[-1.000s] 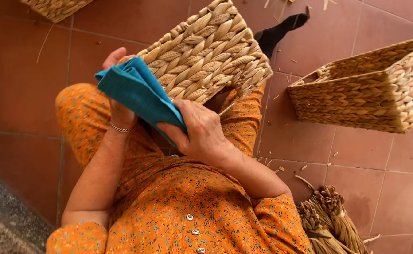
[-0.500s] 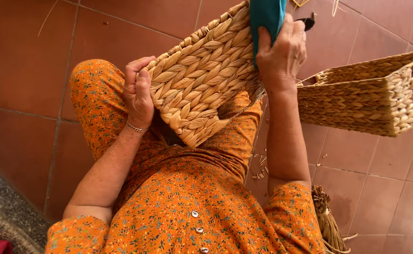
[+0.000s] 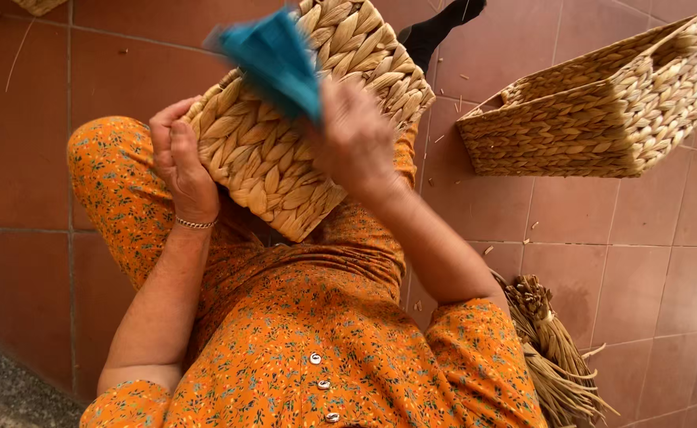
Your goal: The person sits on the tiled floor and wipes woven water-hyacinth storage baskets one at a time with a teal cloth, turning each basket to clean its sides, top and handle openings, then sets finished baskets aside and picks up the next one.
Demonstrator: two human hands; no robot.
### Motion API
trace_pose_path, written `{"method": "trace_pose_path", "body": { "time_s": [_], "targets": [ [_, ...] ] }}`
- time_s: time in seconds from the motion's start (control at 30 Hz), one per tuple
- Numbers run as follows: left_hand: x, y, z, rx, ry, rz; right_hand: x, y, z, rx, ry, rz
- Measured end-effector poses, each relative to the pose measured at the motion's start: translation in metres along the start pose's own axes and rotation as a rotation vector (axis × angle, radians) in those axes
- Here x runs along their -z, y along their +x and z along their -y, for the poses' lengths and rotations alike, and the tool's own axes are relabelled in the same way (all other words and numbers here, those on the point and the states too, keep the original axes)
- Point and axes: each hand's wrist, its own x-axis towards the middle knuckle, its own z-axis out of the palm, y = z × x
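Head view, looking down on a seated person in an orange flowered dress [image 3: 301, 349]. Right hand [image 3: 356, 139] is closed around a blue cloth [image 3: 273, 59], fingers pressed together on its lower end; the cloth is motion-blurred and lies against the upper face of a woven basket [image 3: 301, 135]. Left hand [image 3: 178, 162] is clamped on the basket's left edge, thumb and fingers wrapped over the rim, a thin bracelet [image 3: 196, 225] at the wrist. The basket rests tilted on the lap with its plaited bottom or side toward the camera; its opening faces away, so any contents cannot be told.

A second woven basket [image 3: 602, 119], rectangular, lies tipped on the tiled floor [image 3: 626, 261] to the right, well apart from the hands. Its interior is only partly seen and shows nothing inside.

A bundle of dried reeds [image 3: 555, 357] lies at the lower right beside the right elbow, cut off by the bottom edge. A dark-socked foot [image 3: 436, 28] shows past the held basket's top corner. Another woven piece [image 3: 39, 6] is cropped at the top left. Loose straw scraps are scattered on the tiles. Bare tile lies open to the left of the knee and between the two baskets.
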Motion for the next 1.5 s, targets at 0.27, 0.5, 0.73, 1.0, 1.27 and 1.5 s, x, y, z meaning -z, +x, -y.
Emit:
{"method": "trace_pose_path", "body": {
  "time_s": [0.27, 0.5, 0.73, 1.0, 1.27, 1.5],
  "targets": [
    [-0.008, 0.007, -0.004, 0.118, 0.036, -0.105, 0.049, 0.077, -0.034, -0.236, -0.257, -0.14],
    [0.01, 0.021, 0.032, 0.111, -0.055, -0.089, 0.083, -0.022, 0.125, 0.288, 0.116, 0.122],
    [0.01, 0.016, 0.04, 0.125, -0.026, -0.102, 0.072, -0.013, 0.09, 0.122, 0.338, 0.096],
    [0.002, 0.01, 0.004, 0.042, 0.047, -0.03, 0.041, 0.036, -0.113, -0.356, -0.052, -0.06],
    [-0.001, 0.016, 0.007, 0.089, 0.052, -0.1, 0.06, -0.045, 0.008, -0.152, 0.095, -0.2],
    [-0.003, 0.023, 0.01, 0.075, -0.071, -0.096, 0.085, -0.062, 0.075, 0.143, 0.487, -0.023]
  ]
}}
